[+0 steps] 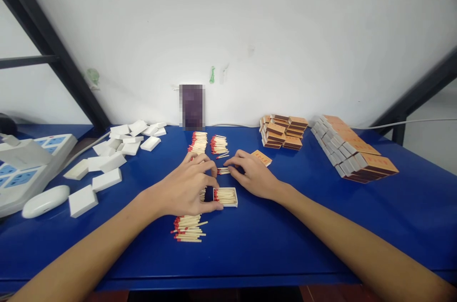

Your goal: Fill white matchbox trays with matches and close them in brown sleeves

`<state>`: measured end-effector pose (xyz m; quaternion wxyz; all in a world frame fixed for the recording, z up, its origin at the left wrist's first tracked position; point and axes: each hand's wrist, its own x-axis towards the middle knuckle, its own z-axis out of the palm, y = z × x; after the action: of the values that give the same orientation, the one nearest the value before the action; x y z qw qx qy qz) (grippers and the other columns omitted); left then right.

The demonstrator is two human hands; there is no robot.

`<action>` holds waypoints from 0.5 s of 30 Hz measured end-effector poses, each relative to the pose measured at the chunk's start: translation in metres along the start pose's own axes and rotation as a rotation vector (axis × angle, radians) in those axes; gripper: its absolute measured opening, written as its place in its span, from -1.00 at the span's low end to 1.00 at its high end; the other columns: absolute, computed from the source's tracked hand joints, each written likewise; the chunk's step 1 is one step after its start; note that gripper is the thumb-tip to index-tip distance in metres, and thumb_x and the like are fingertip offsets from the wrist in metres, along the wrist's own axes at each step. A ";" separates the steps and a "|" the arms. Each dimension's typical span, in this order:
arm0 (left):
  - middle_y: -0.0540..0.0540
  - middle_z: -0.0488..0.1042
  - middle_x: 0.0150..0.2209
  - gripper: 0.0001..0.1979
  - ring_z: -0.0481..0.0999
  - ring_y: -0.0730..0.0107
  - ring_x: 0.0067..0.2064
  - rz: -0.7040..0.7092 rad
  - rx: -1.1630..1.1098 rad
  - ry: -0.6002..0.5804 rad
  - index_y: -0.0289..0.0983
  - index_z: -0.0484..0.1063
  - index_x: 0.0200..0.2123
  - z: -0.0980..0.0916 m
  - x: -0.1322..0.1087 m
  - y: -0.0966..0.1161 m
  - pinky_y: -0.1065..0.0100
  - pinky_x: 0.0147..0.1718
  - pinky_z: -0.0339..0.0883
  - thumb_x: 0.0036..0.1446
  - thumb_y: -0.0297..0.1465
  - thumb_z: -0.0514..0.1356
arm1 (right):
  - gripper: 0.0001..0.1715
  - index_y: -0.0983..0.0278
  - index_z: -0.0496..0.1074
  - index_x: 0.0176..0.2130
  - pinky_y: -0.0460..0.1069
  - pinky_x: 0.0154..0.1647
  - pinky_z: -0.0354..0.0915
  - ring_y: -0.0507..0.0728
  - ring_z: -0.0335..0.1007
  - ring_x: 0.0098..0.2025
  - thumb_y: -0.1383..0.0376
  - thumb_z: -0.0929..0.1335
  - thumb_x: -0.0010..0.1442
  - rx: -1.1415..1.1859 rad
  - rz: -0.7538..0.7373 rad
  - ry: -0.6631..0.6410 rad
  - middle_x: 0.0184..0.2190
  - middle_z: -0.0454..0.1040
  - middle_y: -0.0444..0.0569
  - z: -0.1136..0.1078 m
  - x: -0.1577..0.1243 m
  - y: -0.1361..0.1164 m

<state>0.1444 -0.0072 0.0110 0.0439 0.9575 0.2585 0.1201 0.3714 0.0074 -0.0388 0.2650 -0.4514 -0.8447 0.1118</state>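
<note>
A white matchbox tray (236, 196) filled with red-tipped matches lies in the middle of the blue table. My left hand (187, 185) grips its left end, thumb at the near corner and a finger at the far corner. Just behind the tray, the fingertips of my right hand (252, 173) are closed on the plain ends of a few matches (223, 170). An orange matchbox sleeve (262, 157) lies partly behind that hand. Loose matches form a heap (189, 228) in front of my left hand, a pile (198, 141) beyond it and a smaller pile (219, 144) alongside.
White matchbox trays (107, 179) lie scattered at the left, by a power strip (35, 169) and a white oval case (46, 201). At the back right are a stack of orange sleeves (283, 131) and rows of assembled matchboxes (353, 147). A white wall (303, 45) closes off the back.
</note>
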 end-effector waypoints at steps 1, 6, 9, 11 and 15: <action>-0.10 0.44 -0.17 -0.63 0.33 0.19 -0.08 0.000 0.000 0.000 -0.20 0.59 -0.31 0.000 0.000 0.000 0.09 -0.01 0.08 0.07 -0.02 0.26 | -0.73 0.26 0.51 -0.16 -0.01 -0.24 0.22 0.05 0.28 -0.32 0.30 0.23 0.32 0.002 0.000 -0.001 -0.33 0.32 -0.06 0.000 0.000 0.000; -0.10 0.44 -0.16 -0.62 0.32 0.19 -0.07 0.008 -0.006 0.006 -0.20 0.59 -0.30 0.002 0.000 -0.001 0.08 0.00 0.07 0.08 -0.01 0.24 | -0.76 0.26 0.51 -0.19 -0.02 -0.26 0.19 0.05 0.27 -0.33 0.31 0.25 0.31 -0.004 -0.002 -0.004 -0.35 0.32 -0.07 -0.001 0.000 -0.001; -0.10 0.44 -0.17 -0.63 0.32 0.19 -0.07 0.008 -0.008 0.007 -0.19 0.59 -0.30 0.002 0.000 -0.001 0.09 0.00 0.07 0.08 -0.01 0.24 | -0.77 0.25 0.50 -0.18 -0.02 -0.28 0.18 0.05 0.26 -0.34 0.30 0.26 0.31 -0.005 -0.009 -0.002 -0.36 0.32 -0.08 -0.001 0.000 -0.001; -0.10 0.44 -0.17 -0.63 0.32 0.19 -0.06 0.008 -0.007 0.007 -0.20 0.59 -0.30 0.002 0.000 -0.001 0.09 0.00 0.07 0.08 -0.02 0.25 | -0.78 0.25 0.51 -0.19 -0.02 -0.28 0.18 0.05 0.26 -0.34 0.30 0.26 0.30 -0.007 -0.011 -0.004 -0.36 0.32 -0.08 -0.002 0.000 -0.001; -0.09 0.43 -0.16 -0.63 0.33 0.18 -0.06 0.009 0.002 0.004 -0.19 0.58 -0.31 0.001 0.000 -0.001 0.07 0.02 0.04 0.08 -0.02 0.24 | -0.80 0.26 0.51 -0.19 -0.02 -0.28 0.18 0.05 0.28 -0.33 0.30 0.29 0.27 -0.008 -0.012 -0.007 -0.37 0.32 -0.09 -0.002 0.000 -0.003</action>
<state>0.1444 -0.0064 0.0094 0.0420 0.9584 0.2546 0.1218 0.3706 0.0058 -0.0355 0.2608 -0.4471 -0.8487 0.1087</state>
